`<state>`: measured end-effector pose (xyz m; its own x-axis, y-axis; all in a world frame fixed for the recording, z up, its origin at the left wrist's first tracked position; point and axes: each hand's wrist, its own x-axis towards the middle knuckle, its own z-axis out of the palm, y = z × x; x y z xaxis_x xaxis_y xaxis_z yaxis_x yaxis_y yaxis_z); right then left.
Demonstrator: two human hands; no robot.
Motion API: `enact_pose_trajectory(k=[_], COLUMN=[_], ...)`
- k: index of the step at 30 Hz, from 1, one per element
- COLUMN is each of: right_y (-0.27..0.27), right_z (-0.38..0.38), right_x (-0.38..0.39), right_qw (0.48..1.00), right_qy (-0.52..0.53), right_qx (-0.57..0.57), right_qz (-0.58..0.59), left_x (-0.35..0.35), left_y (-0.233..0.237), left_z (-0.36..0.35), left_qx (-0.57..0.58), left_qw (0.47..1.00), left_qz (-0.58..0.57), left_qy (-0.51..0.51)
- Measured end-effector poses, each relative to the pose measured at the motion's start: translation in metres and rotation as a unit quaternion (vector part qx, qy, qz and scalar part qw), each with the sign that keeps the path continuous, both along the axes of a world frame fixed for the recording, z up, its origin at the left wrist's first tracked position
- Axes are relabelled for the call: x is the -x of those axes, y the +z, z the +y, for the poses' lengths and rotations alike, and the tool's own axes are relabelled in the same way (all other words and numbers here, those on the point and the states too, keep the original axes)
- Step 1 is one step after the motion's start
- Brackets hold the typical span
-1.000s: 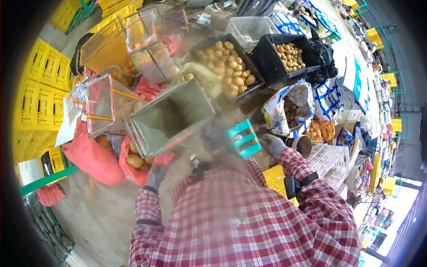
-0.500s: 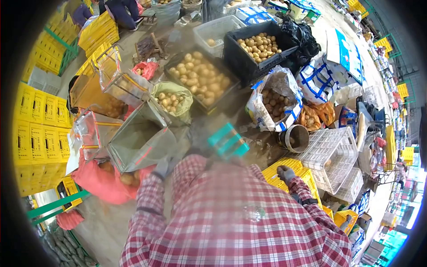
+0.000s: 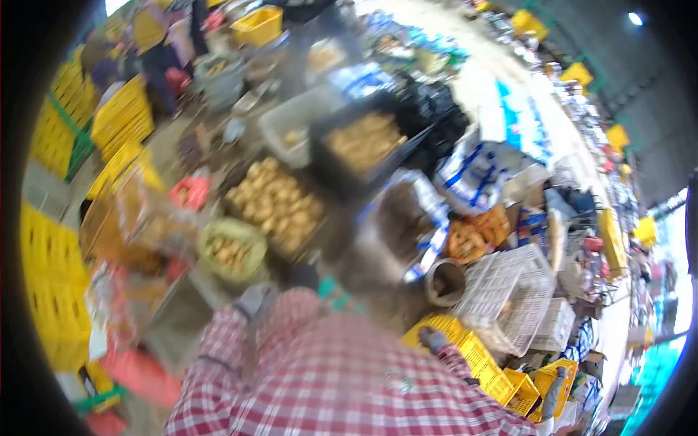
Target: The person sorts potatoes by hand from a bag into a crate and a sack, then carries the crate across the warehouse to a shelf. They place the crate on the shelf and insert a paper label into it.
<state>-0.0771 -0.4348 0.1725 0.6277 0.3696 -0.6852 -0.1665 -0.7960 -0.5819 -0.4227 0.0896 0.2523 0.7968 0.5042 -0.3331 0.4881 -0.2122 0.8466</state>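
My left hand (image 3: 256, 299), in a grey glove, is beside the grey open bin (image 3: 178, 320) and just below a pale green sack of potatoes (image 3: 233, 251); its fingers are smeared by motion. My right hand (image 3: 434, 339), also gloved in grey, has curled fingers at the upper left end of a yellow crate (image 3: 483, 367). Ahead, a dark crate of potatoes (image 3: 275, 203) stands beside a black crate of potatoes (image 3: 360, 142). A blurred white and blue bag (image 3: 436, 236) is to their right. Part of a small green object (image 3: 333, 293) shows above my shirt.
A white basket (image 3: 509, 298) and a round bucket (image 3: 445, 282) are at the right. Stacked yellow crates (image 3: 54, 291) line the left side. A pink-red bag (image 3: 142, 374) lies at the lower left. People (image 3: 156, 65) are at the upper left.
The view has shifted, so the potato crates appear further left and my right hand lower and further left. Less of the green object shows. The picture is more blurred.
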Motion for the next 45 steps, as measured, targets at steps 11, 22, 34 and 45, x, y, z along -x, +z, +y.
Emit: enact_pose_trajectory(k=[11,22,34,45], right_y=[0.101,0.166,0.177,0.133], right_z=[0.211,0.288,0.477,0.605], right_x=[-0.108,-0.178,-0.229,-0.297], right_qw=[1.000,0.991,0.954,0.773], right_qy=[-0.016,0.064,0.270,0.593], right_qx=[-0.022,0.120,0.091,0.042], right_qz=[0.014,-0.006,-0.089,-0.219], left_x=[-0.075,-0.065,0.005,-0.015], left_y=[-0.192,-0.225,-0.247,-0.183], left_z=[0.189,0.186,0.116,0.050], left_qx=[0.159,0.254,0.180,0.181], left_qw=[0.977,0.901,0.969,0.855], left_qz=[0.064,0.101,-0.018,0.045], left_qy=[0.127,0.337,0.169,0.484])
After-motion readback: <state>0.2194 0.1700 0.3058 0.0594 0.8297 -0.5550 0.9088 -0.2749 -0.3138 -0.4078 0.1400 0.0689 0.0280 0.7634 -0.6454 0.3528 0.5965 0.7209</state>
